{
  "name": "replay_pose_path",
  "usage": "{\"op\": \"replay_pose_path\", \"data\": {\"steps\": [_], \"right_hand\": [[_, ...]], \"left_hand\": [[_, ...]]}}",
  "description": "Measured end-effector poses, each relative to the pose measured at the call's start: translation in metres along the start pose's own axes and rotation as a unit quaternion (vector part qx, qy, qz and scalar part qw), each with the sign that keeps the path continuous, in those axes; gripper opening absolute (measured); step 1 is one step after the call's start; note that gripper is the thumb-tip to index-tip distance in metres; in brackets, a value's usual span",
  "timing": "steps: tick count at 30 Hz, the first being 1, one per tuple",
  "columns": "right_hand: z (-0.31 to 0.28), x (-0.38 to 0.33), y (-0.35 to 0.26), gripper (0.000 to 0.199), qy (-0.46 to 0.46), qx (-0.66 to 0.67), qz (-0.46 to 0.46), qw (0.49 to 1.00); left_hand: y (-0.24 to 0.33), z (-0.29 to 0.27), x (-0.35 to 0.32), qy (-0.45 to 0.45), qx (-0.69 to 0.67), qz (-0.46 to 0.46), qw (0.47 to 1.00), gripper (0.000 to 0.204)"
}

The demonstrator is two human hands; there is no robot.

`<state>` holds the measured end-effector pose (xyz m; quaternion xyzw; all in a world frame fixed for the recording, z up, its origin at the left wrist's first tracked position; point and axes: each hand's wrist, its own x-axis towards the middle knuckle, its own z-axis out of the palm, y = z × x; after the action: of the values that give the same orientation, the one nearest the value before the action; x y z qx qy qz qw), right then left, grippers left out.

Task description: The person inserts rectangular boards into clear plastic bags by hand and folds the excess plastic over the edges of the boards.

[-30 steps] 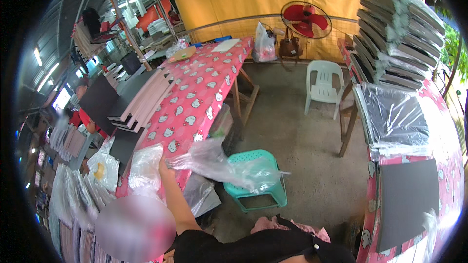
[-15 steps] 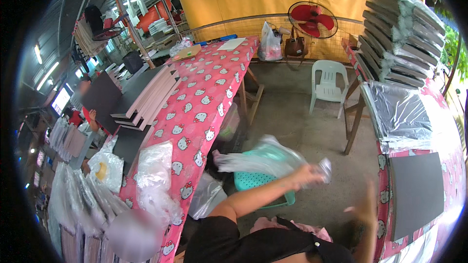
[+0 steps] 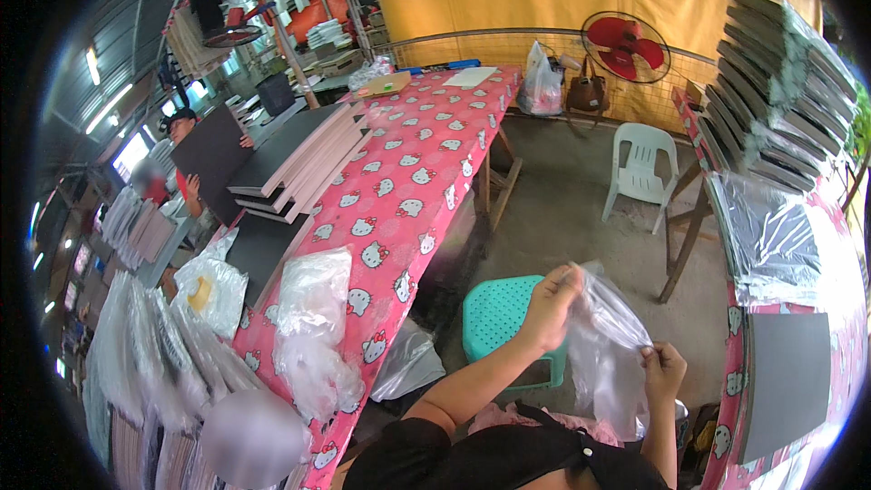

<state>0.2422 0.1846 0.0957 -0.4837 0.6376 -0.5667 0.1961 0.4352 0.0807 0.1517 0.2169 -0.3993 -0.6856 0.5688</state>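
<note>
A clear plastic bag (image 3: pixel 599 345) hangs stretched between my two hands in front of my body. My left hand (image 3: pixel 551 307) pinches its upper edge, with fingers closed. Lower and farther right, my right hand (image 3: pixel 664 368) grips the bag's other edge between thumb and fingers. To the right of it, a bare dark grey board (image 3: pixel 786 390) lies flat on a pink-covered table. Beyond that board is a dark board wrapped in clear plastic (image 3: pixel 771 240). A teal perforated stool (image 3: pixel 504 322) stands beneath my left forearm.
A long table with pink patterned cloth (image 3: pixel 399 245) runs along my left, bearing plastic bags (image 3: pixel 313 295) and stacked dark boards (image 3: pixel 290 168). Tall wrapped boards (image 3: pixel 780 91) rise at far right. A white chair (image 3: pixel 640 172) stands ahead. Another person (image 3: pixel 181 132) holds a dark board.
The bag has swung from the left over the stool to between my hands. My right hand has come in and taken its edge. The view has shifted somewhat.
</note>
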Motion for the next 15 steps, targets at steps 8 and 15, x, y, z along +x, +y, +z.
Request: {"op": "replay_pose_path", "data": {"steps": [8, 15], "right_hand": [[-0.050, 0.029, -0.026, 0.014, 0.128, 0.313, -0.102, 0.936], [-0.063, 0.025, -0.034, 0.011, -0.396, 0.273, -0.189, 0.856]], "left_hand": [[-0.017, -0.014, -0.011, -0.484, 0.376, -0.195, 0.766, 0.027], [0.007, -0.026, 0.053, -0.322, -0.086, -0.316, 0.888, 0.025]]}}
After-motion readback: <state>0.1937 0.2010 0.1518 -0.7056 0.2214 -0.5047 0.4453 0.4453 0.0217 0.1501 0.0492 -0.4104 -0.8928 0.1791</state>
